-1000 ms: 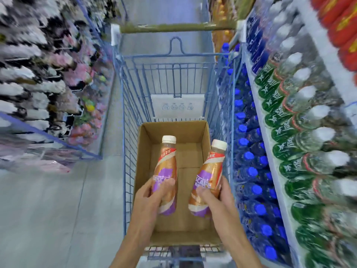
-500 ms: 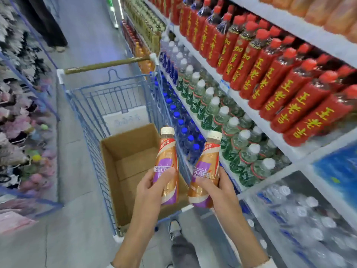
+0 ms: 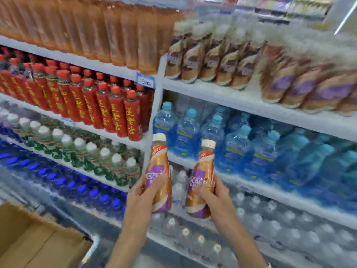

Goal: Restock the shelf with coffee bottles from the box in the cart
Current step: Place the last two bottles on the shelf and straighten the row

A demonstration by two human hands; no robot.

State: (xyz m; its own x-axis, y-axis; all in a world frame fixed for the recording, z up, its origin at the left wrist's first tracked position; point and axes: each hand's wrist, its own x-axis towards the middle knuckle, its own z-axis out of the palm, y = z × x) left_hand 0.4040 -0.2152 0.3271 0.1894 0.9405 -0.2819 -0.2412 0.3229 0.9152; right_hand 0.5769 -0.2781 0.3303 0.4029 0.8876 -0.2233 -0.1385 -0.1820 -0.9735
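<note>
My left hand (image 3: 142, 198) grips one coffee bottle (image 3: 159, 167), orange and purple with a cream cap, held upright. My right hand (image 3: 216, 200) grips a second coffee bottle (image 3: 203, 171) of the same kind, tilted slightly right. Both are held in front of the shelving, at the level of the water bottles. Up on the right, the white coffee shelf (image 3: 231, 97) carries matching coffee bottles (image 3: 301, 88), blurred. The cardboard box (image 3: 34, 240) shows at the bottom left corner; its inside looks bare where visible.
Red tea bottles (image 3: 108, 109) fill the shelf at left, with orange drinks (image 3: 108, 29) above. Green-labelled water (image 3: 92, 151) and blue-capped bottles (image 3: 81, 188) sit below. Blue water bottles (image 3: 241, 144) and clear water (image 3: 270, 225) line the right lower shelves.
The view has swung from the cart and box to the right and up onto the shelves. Both hands kept their bottles and carried them away from the box toward the shelving.
</note>
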